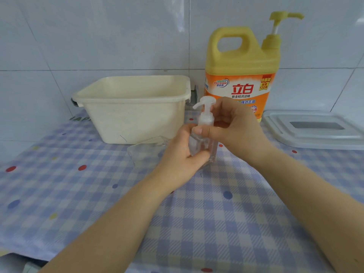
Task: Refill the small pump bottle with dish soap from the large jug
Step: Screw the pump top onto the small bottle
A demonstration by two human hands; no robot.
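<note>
A small clear pump bottle (205, 143) with a white pump head stands upright on the checked tablecloth at the centre. My left hand (182, 154) wraps around its body from the left. My right hand (234, 127) pinches the bottle's white collar just under the pump head, thumb in front. Behind them, against the tiled wall, stands the large yellow dish soap jug (242, 69) with an orange label, a handle and a yellow pump on top.
A cream plastic tub (134, 109) stands at the back left. A clear plastic piece (146, 150) lies just left of the bottle. A grey-white lid (315, 129) lies at the right. The blue checked cloth (197, 213) covers the table.
</note>
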